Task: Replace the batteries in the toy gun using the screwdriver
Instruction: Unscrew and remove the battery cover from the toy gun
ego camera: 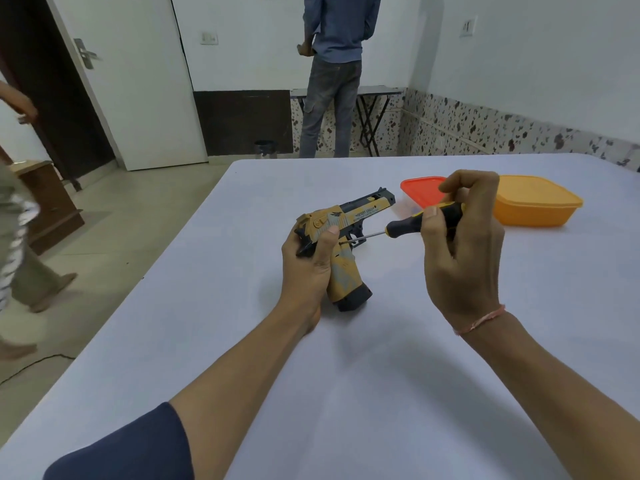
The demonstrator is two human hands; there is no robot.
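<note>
**Working the screw at the toy gun's grip**

The tan-and-black plastic toy gun [362, 212] is standing near the middle of the white table [346, 375], butt down on the surface and barrel pointing far and right. The left hand [306, 265] is grasping the back of its grip, with the thumb pressing the side. The right hand [464, 251] is clutching the black-and-yellow-handled steel screwdriver [403, 227]. Its thin shaft is reaching left to a dark screw just above the grip.

The step probably calls for keeping the shaft in line with the screw and pushing inward while turning. The left hand should be bracing the gun against the table. Whether the tip is seated is too small to tell.

"DESERT EAGLE" is showing along the slide; the line beneath it is too small to read. A red-lidded clear plastic box [417, 192] and an orange lidded plastic tub [533, 206] are sitting far right, with no readable labels.
</note>
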